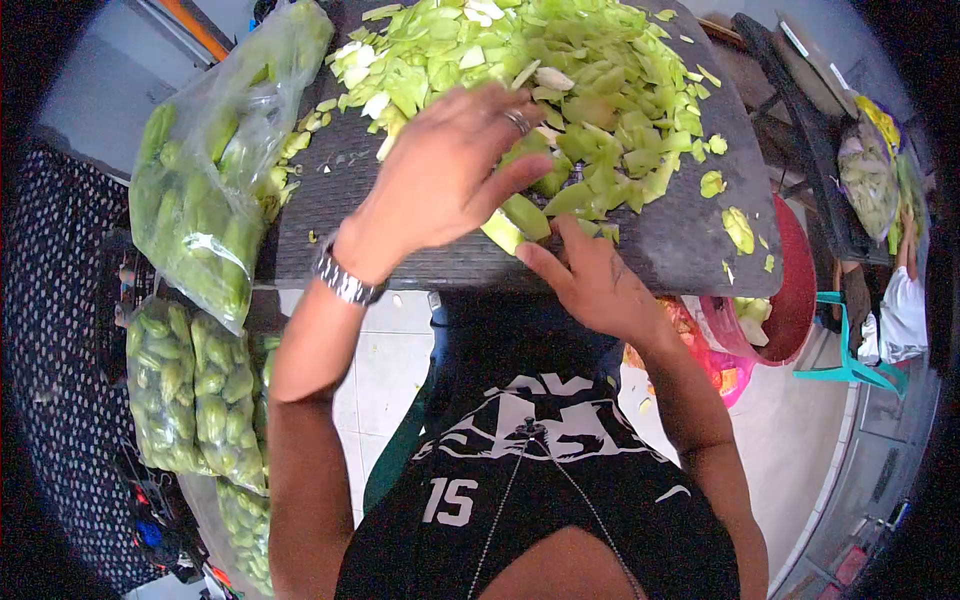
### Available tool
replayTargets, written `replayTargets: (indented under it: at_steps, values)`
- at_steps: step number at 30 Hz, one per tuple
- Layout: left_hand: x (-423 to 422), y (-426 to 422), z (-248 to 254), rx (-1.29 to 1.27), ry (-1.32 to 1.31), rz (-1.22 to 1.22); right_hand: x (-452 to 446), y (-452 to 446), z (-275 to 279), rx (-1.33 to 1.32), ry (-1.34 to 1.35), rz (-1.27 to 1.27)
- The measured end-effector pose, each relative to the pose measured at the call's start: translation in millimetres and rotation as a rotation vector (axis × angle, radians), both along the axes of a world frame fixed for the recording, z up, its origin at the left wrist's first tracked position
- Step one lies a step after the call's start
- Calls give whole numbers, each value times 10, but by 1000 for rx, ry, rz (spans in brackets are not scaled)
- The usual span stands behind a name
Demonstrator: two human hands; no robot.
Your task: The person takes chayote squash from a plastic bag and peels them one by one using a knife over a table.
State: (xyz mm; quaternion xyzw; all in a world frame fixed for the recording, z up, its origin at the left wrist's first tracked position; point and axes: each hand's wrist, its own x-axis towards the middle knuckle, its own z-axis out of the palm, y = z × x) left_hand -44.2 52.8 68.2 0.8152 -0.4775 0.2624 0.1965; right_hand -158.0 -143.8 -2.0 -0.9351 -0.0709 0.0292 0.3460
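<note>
At the near edge of the dark table, my right hand holds a pale green vegetable piece between thumb and fingers. The piece has green skin and a lighter cut face. My left hand, with a ring and a wristwatch, is over the near left of the cut pile. Its thumb is stretched out apart from the fingers, and I see nothing held in it; the fingertips are partly hidden. Beyond both hands spreads a heap of sliced green vegetable. Whether a knife lies under the hands I cannot tell.
A clear plastic bag of whole green vegetables leans on the table's left side. More filled bags are stacked below it. To the right are a red tub with pieces inside, a teal stool and another person's white sleeve.
</note>
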Motion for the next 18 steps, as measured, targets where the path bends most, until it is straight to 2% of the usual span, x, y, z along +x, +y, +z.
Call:
replayTargets:
  at_steps: [3,4,7,8,11,14,18]
  values:
    - [145,10,-184,244,116,11,-37,-55,-3,-216,-261,19]
    - [188,-36,-248,129,52,-9,-48,-58,99,-259,-258,33]
    - [242,-45,-321,262,79,67,-60,-42,110,-380,-182,61]
    - [258,-67,-356,189,44,37,-45,-31,94,-418,-153,72]
    - [297,-57,-439,178,27,48,-23,4,136,-488,-114,64]
    - [217,-33,-435,298,70,90,-56,42,133,-489,-72,47]
    - [207,22,-478,288,130,101,-35,26,172,-541,-93,89]
